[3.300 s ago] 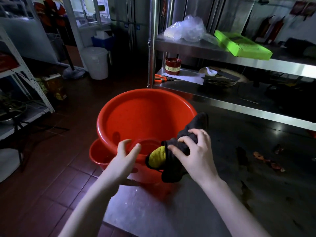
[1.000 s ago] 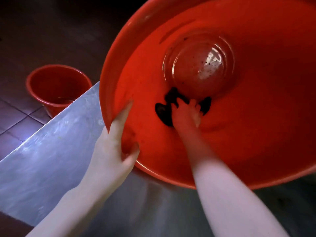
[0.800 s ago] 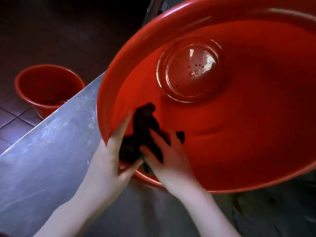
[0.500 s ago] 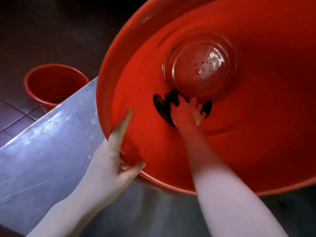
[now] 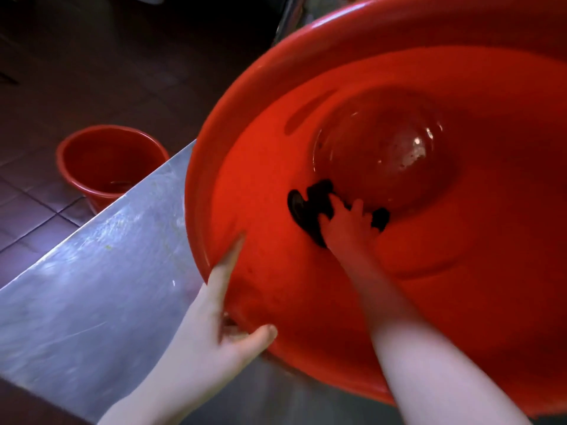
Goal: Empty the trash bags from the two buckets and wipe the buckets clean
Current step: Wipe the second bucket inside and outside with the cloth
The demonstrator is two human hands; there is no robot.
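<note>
Your left hand [image 5: 211, 326] holds a grip on the near rim of a large, smooth red plastic bucket [image 5: 460, 271], tipped toward you on the scratched steel surface [image 5: 92, 302]. Deep inside, your right hand [image 5: 346, 225] presses a crumpled dark cloth [image 5: 306, 207] against the wall beside the glossy round base. A second, smaller red bucket [image 5: 107, 161] stands on the tiled floor [image 5: 27, 210] past the surface's left edge.

left hand [image 5: 211, 329]: fingers spread, thumb hooked, gripping | right hand [image 5: 346, 223]: arm outstretched, fingers pressing down
</note>
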